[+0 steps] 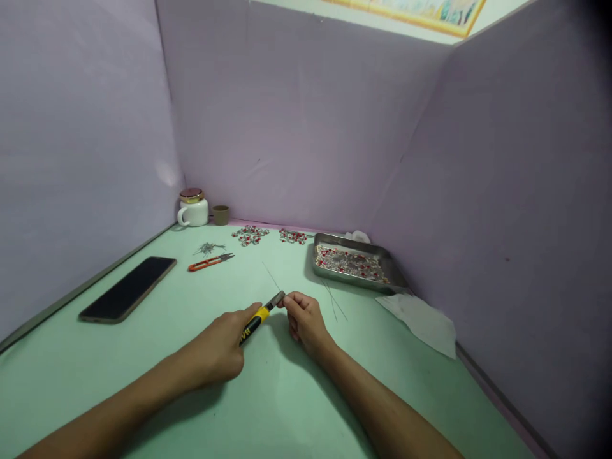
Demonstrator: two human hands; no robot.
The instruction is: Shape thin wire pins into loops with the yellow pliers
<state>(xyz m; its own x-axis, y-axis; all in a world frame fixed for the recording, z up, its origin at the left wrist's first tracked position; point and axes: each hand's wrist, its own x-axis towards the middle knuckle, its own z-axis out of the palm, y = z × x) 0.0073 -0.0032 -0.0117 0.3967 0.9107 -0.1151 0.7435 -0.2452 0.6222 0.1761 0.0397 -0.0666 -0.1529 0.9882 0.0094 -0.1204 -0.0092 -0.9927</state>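
Note:
My left hand (222,344) is wrapped round the yellow-and-black handles of a pair of pliers (258,317). The metal jaws point up and to the right, meeting the fingertips of my right hand (305,319). A thin wire (271,275) rises to the upper left from the point where jaws and fingertips meet. My right hand is closed in a pinch at the lower end of this wire; the exact grip is hidden by the fingers. A few loose wires (333,298) lie on the table just beyond my right hand.
A metal tray (356,279) of red and clear beads stands at back right, beside white paper (425,322). Beaded pieces (250,235) lie at the back. Leftward are orange thread snips (208,262), wire bits (209,248), a phone (129,290), a lidded mug (194,212) and a small cup (220,215).

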